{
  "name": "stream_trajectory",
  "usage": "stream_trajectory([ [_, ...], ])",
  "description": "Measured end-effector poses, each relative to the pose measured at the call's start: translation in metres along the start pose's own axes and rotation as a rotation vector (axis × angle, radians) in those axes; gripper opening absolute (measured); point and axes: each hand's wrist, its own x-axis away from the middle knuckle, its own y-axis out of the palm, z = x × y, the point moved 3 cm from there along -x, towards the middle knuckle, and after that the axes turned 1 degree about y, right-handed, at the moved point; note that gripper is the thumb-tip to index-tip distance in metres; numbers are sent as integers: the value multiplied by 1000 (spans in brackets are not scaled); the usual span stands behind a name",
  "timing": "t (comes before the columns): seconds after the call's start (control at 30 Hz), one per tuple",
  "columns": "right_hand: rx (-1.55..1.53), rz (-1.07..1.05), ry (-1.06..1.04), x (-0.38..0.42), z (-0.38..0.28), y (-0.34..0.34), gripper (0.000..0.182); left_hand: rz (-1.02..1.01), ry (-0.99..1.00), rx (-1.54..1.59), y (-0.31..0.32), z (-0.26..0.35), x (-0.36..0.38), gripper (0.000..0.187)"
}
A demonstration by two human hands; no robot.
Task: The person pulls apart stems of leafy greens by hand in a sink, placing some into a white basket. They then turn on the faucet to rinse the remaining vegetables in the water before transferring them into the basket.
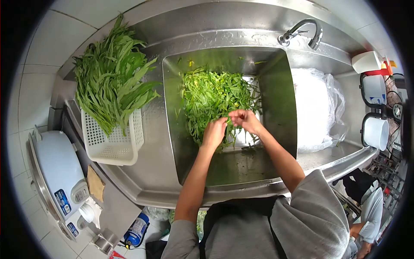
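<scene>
Both hands are close together over the near part of a deep steel sink basin [172, 142]. My left hand [214, 133] has its fingers pinched on a small piece of green stem. My right hand [246, 120] meets it at the fingertips, its fingers pinched at the same piece, which is mostly hidden. Beneath and beyond them lies a heap of torn green leaves and stems [211, 93]. A white surface shows under the leaves at the right. To the left, long leafy greens [114, 73] lie bunched over a white perforated basket [112, 149].
A chrome faucet [317, 36] rises behind the basin. Right of it sits a white item in clear plastic [317, 112]. White containers [376, 131] hang at the far right. Another person [371, 211] is at the lower right. A blue bottle [137, 228] is below the counter.
</scene>
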Motion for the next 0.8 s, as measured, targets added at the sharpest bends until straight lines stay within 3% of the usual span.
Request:
stream_trajectory([
  [0.03,-62,-15,-4,-2,-3,2,19,8,23,25,-2,-8,2,18],
  [0.13,-209,-30,54,-12,-15,10,19,-94,-64,499,4,-39,2,19],
  [0.23,-250,-35,83,-20,-29,15,19,-180,-124,646,-16,-27,5,22],
  [0.27,-217,-76,69,-23,-31,16,20,-243,-232,767,-17,-27,5,24],
  [0.37,-153,-116,67,-28,-33,18,17,-346,-297,798,-23,-29,-1,26],
  [0.57,27,-67,83,-55,-25,16,16,-224,-222,563,-24,-39,16,17],
  [0.63,488,185,139,-80,-2,2,20,-195,-287,270,-31,-41,36,17],
  [0.67,635,311,26,-93,6,4,20,-194,-295,274,-34,-40,45,17],
  [0.73,692,365,-32,-129,28,19,18,-174,-282,22,-45,-37,58,15],
  [0.8,760,459,-78,-154,27,45,16,-217,-306,1,-62,-24,60,16],
])
